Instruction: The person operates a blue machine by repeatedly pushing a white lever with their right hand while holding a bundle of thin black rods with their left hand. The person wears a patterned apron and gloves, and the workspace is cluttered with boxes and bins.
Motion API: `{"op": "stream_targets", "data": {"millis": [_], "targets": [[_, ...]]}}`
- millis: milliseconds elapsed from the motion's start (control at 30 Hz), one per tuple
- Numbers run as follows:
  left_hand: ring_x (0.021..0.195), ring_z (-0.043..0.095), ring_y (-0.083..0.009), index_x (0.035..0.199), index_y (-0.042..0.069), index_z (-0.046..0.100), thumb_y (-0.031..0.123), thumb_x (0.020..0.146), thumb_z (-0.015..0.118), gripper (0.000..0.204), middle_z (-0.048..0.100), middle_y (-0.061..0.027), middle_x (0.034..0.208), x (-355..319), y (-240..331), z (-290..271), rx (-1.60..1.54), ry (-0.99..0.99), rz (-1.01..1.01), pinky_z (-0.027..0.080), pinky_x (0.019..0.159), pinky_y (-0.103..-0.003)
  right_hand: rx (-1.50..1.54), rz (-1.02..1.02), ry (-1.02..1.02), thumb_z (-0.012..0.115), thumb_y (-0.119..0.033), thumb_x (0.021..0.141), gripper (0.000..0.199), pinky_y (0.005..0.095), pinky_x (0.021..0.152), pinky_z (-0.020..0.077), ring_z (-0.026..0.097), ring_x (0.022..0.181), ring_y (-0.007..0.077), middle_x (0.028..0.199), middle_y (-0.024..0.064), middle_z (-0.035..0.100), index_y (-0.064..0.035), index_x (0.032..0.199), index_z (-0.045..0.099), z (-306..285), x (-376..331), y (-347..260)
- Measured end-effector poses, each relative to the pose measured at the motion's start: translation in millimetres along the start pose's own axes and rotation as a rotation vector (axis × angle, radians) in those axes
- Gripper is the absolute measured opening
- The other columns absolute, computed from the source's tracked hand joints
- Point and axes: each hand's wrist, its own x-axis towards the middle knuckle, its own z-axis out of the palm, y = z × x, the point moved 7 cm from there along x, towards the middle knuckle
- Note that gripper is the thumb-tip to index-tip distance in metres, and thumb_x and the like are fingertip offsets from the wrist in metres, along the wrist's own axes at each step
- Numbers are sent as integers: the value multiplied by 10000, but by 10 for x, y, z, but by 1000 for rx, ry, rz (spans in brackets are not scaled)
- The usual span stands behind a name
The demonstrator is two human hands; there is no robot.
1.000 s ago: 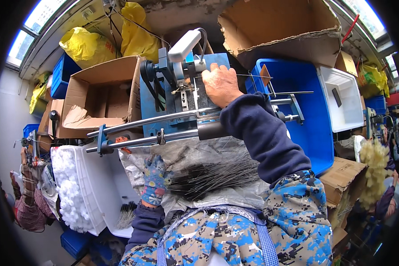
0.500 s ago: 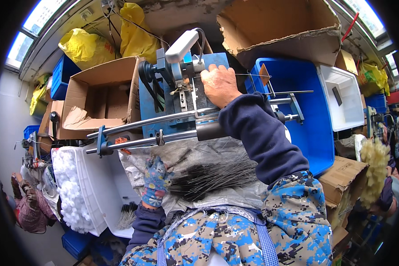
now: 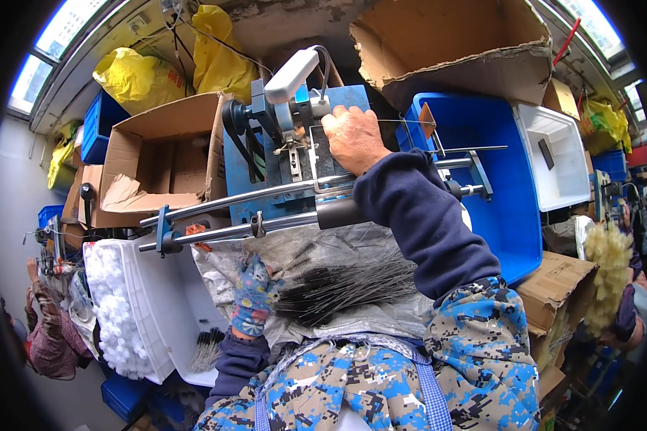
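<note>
My right hand (image 3: 355, 139), bare, rests knuckles up over the plate of a blue bench machine (image 3: 248, 205). Its fingers are curled closed, and what they grip is hidden beneath them. A thin wire (image 3: 392, 121) runs out to the right from behind the hand. Left of the fingers are a bent metal rod and a small clamp block (image 3: 295, 161). My left hand (image 3: 251, 294), in a flowered glove, is closed beside a heap of thin dark wires (image 3: 341, 287) on a whitish sheet (image 3: 219, 266). I cannot make out what its fingers hold.
Two steel rails (image 3: 230, 233) cross in front of the machine. A blue bin (image 3: 510, 244) stands right, a cardboard box (image 3: 158, 201) left. One white tub (image 3: 147, 316) has white tufts beside it; dark-tipped brushes (image 3: 207, 350) lie near. A person (image 3: 54, 330) works far left.
My two hands stay almost in place. The person at the far left has raised an arm toward their own machine.
</note>
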Motion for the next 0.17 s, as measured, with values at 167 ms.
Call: {"op": "stream_targets", "data": {"millis": [167], "targets": [[766, 567, -342, 862, 61, 655, 146, 630, 704, 252, 582, -152, 794, 34, 42, 3, -18, -28, -12, 443, 674, -413, 26, -29, 18, 534, -106, 749, 132, 411, 703, 435, 591, 837, 275, 878, 100, 605, -93, 853, 615, 27, 11, -5]]}}
